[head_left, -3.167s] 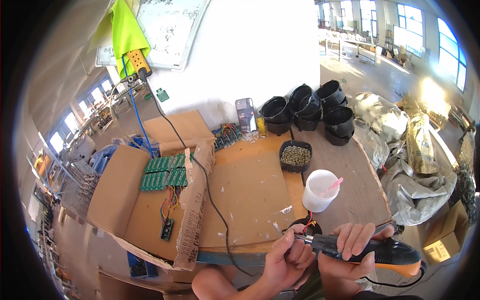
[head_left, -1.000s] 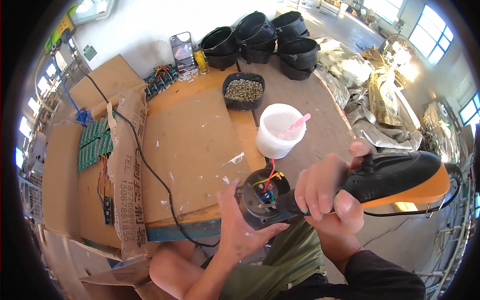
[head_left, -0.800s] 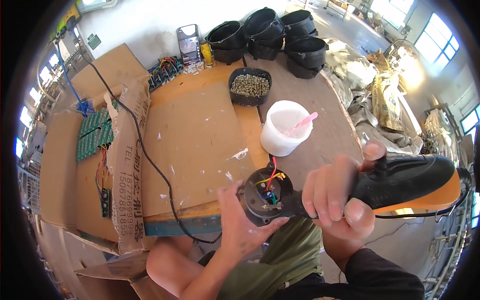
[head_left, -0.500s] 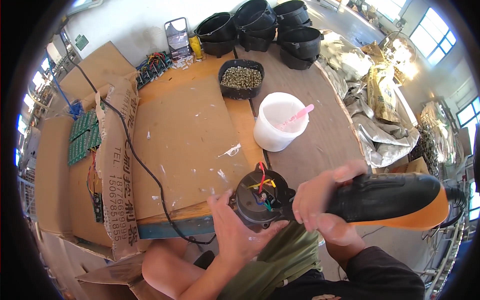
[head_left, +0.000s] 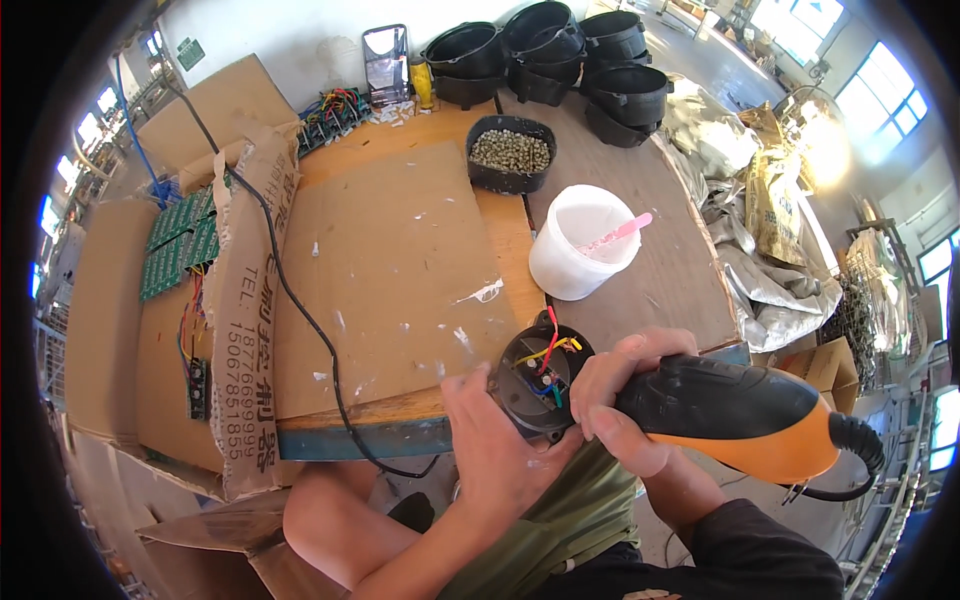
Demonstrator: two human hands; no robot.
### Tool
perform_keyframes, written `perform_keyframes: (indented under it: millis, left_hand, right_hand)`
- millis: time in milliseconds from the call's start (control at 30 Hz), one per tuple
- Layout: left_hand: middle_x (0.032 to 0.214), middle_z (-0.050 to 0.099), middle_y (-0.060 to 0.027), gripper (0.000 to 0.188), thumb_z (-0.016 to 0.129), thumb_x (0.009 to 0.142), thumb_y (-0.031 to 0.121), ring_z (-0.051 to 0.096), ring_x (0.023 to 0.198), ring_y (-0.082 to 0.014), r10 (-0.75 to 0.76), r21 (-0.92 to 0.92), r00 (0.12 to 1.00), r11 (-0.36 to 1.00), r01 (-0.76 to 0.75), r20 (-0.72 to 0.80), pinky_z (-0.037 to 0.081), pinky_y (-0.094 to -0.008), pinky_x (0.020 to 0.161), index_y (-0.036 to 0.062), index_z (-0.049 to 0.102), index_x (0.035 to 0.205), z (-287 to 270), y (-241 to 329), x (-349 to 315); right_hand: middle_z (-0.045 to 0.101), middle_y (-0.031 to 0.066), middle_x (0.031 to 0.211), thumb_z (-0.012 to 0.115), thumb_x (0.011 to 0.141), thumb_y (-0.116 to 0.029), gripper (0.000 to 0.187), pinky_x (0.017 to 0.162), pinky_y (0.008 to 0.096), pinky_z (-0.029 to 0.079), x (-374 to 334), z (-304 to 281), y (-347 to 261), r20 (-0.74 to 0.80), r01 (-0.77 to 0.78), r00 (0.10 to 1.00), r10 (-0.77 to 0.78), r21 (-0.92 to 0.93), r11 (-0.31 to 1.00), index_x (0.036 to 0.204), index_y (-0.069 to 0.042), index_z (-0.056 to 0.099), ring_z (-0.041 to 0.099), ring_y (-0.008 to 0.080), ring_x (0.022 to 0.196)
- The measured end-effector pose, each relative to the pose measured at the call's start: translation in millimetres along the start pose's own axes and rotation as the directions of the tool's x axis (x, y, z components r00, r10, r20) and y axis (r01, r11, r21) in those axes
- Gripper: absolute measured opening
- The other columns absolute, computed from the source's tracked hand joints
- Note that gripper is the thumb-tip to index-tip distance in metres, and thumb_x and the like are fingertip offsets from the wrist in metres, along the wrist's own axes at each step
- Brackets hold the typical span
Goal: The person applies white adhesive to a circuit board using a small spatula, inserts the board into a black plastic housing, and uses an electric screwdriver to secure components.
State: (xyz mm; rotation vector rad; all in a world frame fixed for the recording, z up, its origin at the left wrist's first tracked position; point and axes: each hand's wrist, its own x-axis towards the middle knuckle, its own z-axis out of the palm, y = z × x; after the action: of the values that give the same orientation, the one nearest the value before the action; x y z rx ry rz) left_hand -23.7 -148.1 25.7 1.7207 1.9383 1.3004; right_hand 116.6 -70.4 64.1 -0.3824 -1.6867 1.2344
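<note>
Wooden table (head_left: 640,300) first, from my remote seat: it fills the middle of the view, with a brown cardboard sheet (head_left: 390,270) lying flat on it. Cardboard boxes (head_left: 110,300) stand along its left side, and green circuit boards (head_left: 180,245) lie there. Black tubs (head_left: 590,60) are stacked at the far edge, and one black tray (head_left: 510,155) holds small pale pieces. A white bucket (head_left: 580,245) with a pink stick (head_left: 615,235) in it stands right of the sheet.

Nearer, just off the table's front edge, I see a black and orange power driver (head_left: 740,415). Its long axis runs nearly level, left to right, its working end pointing left into a round black housing (head_left: 540,380); the cord leaves at the right.

My right hand (head_left: 620,410) is wrapped around the driver's front part. My left hand (head_left: 495,450) cups the housing from below, its open face turned up towards me, with red, yellow and blue wires (head_left: 550,355) inside.
</note>
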Motion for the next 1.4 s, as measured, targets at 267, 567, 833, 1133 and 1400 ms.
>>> perform_keyframes:
  millis: [267,567,833,1133,1400]
  left_hand:
    - [0.111,0.046,-0.0266,0.097,0.093,0.056,0.024,0.045,0.101,-0.0431,0.014,0.025,0.999,1.0,-0.014,-0.033,0.042,-0.0508,0.085,-0.0082,0.034,0.126,2,0,-1]
    - [0.111,0.046,-0.027,0.098,0.093,0.056,0.026,0.046,0.1,-0.0431,0.038,0.055,0.998,0.998,-0.035,-0.047,0.042,-0.0505,0.084,-0.0095,0.034,0.126,1,2,0]
    - [0.11,0.046,-0.0272,0.099,0.093,0.057,0.029,0.047,0.1,-0.0434,0.037,0.071,0.999,0.997,-0.034,-0.038,0.043,-0.0501,0.084,-0.0106,0.035,0.126,0,3,0]
    - [0.108,0.046,-0.0281,0.098,0.092,0.057,0.028,0.047,0.097,-0.0437,0.03,0.068,0.998,0.997,-0.027,-0.046,0.042,-0.0506,0.083,-0.0107,0.034,0.126,1,2,-1]
    - [0.104,0.048,-0.0248,0.095,0.092,0.057,0.025,0.048,0.093,-0.042,0.043,-0.004,0.997,0.999,-0.043,-0.057,0.041,-0.0498,0.079,-0.0072,0.036,0.126,-1,2,-1]
  right_hand:
    - [0.056,0.0069,0.067,0.061,0.077,0.007,0.061,0.058,0.0334,0.05,3,2,0,0.052,0.019,0.998,-0.016,-0.05,0.999,0.131,-0.006,0.035,0.054,0.0184,0.054]
    - [0.057,0.0069,0.067,0.061,0.077,0.007,0.06,0.059,0.0333,0.05,3,0,-1,0.091,0.028,0.996,-0.023,-0.062,0.998,0.13,-0.006,0.035,0.055,0.0191,0.056]
    - [0.057,0.007,0.067,0.062,0.078,0.007,0.059,0.055,0.0309,0.049,2,1,3,0.074,0.034,0.997,-0.031,-0.049,0.998,0.13,-0.004,0.035,0.056,0.0185,0.055]
    - [0.06,0.0075,0.07,0.063,0.078,0.008,0.053,0.056,0.0283,0.049,5,8,1,0.029,-0.002,1.0,0.006,-0.14,0.99,0.122,-0.005,0.037,0.058,0.0155,0.058]
    - [0.06,0.0064,0.074,0.066,0.077,0.008,0.047,0.069,0.026,0.048,2,17,-2,-0.113,-0.191,0.978,0.174,-0.161,0.968,0.11,-0.007,0.036,0.057,0.0111,0.068]
